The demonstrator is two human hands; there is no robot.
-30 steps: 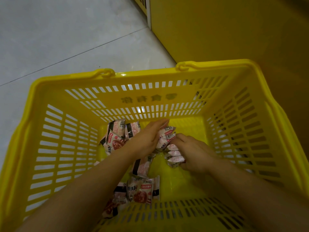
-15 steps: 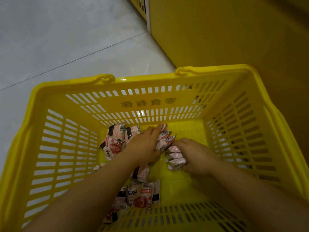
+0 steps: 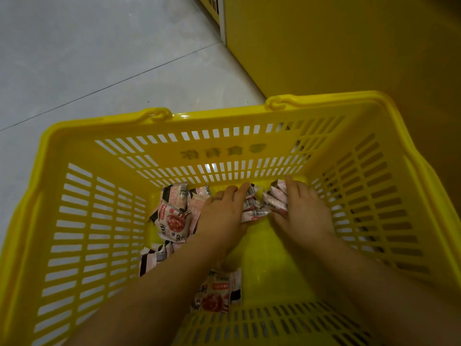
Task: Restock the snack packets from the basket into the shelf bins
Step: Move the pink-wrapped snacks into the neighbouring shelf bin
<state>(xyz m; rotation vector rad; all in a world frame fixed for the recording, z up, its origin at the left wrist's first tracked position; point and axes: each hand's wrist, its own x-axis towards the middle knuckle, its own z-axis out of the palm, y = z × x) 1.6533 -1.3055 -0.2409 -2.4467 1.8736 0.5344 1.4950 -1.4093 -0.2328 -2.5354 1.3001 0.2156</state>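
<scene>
Far left is pale tiled floor (image 3: 87, 58), with one dark joint line running across it. On it stands one yellow basket (image 3: 74, 146) with slotted walls. Two handle loops (image 3: 157, 113) sit on its far rim, and four raised characters mark the far wall.

Inside, on the left half of the basket's bottom, lie loose packets (image 3: 174, 221), pink and white with a red picture. Three are clustered at the far left corner, one lies lower against the left wall, and two overlap by the near wall. That makes six that can be counted; the left forearm covers part of that stretch, so there may be more.

The left hand (image 3: 222, 216) comes next. Its fingers are straight and close together, laid flat against the left side of a bunch of snack packets (image 3: 254, 208). The bunch stands on edge at the far wall, roughly mid-basket, squeezed between the two hands. About five packet edges show, though the exact number cannot be told.

The right hand (image 3: 304, 211) grips the bunch from the right, back of the hand up, fingers bent over the packets, their tips hidden.

Beyond the basket's right wall rises one plain yellow panel (image 3: 349, 46) of the shelf unit; no bin shows.
</scene>
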